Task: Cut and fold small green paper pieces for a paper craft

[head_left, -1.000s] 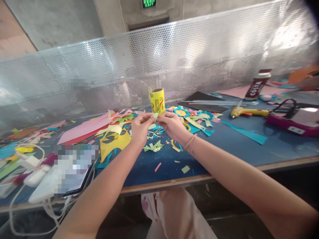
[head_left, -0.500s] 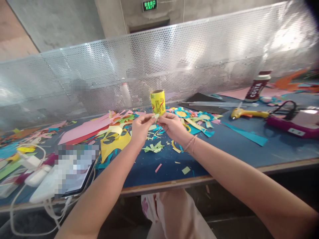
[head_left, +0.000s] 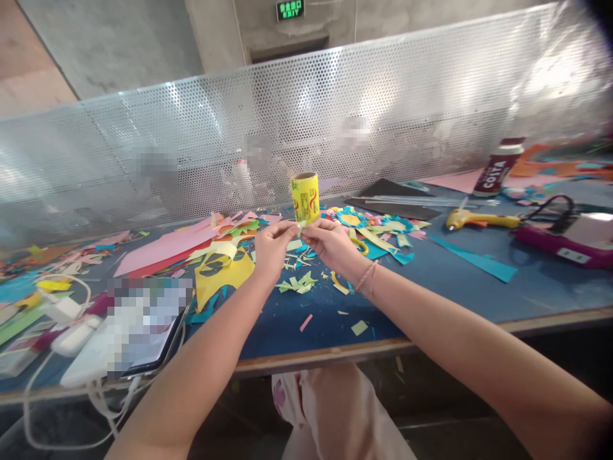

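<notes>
My left hand [head_left: 275,246] and my right hand [head_left: 330,243] meet over the middle of the table, fingertips pinched together. Between them is a small pale green piece of paper [head_left: 301,225], mostly hidden by the fingers. Just behind the hands stands a yellow printed cardboard tube [head_left: 305,195], upright and open at the top. Below the hands lies a small heap of light green paper strips [head_left: 297,283]. Blue-and-yellow paper flowers [head_left: 351,218] rest to the right of the tube. Left of my left hand lies a yellow paper sheet with cut-outs [head_left: 223,279].
At right are a yellow glue gun [head_left: 481,220], a purple power strip [head_left: 565,246], a COSTA bottle [head_left: 499,167] and black sheets [head_left: 395,201]. A phone [head_left: 153,332] with white cables lies front left, near pink paper [head_left: 167,246]. A perforated metal screen [head_left: 201,140] runs along the back.
Both hands stay pinched at the same place, and less of the pale green paper shows between the fingers. The whole view has shifted slightly.
</notes>
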Tool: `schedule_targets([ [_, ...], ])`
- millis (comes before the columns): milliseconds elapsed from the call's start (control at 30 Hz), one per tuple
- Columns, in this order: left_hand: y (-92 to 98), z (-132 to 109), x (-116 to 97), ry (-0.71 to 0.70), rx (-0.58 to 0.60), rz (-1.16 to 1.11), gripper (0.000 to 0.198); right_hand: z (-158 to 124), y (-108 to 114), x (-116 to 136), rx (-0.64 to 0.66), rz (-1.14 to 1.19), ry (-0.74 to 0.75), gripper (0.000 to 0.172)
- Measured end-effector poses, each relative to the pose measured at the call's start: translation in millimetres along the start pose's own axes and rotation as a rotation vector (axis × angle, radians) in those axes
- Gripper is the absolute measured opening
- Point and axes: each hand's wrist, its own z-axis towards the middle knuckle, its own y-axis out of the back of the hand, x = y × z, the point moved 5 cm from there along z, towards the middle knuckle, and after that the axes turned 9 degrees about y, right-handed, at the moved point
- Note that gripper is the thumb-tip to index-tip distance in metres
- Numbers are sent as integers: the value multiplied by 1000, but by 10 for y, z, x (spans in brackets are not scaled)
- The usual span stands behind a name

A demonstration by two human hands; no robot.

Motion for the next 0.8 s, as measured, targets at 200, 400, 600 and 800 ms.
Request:
schedule_targets([
  [200,22,1,-5,-10,-37,68,16,8,-9,11,31,-66,36,21],
  [400,69,64,0,-21,-31,96,16,63,16,64,138,-310,126,16],
  [600,49,99,-11,-24,75,180,18,127,63,144,179,-507,256,16],
  [800,-23,82,-19,70,141,112,27,118,69,158,263,-711,289,23],
])
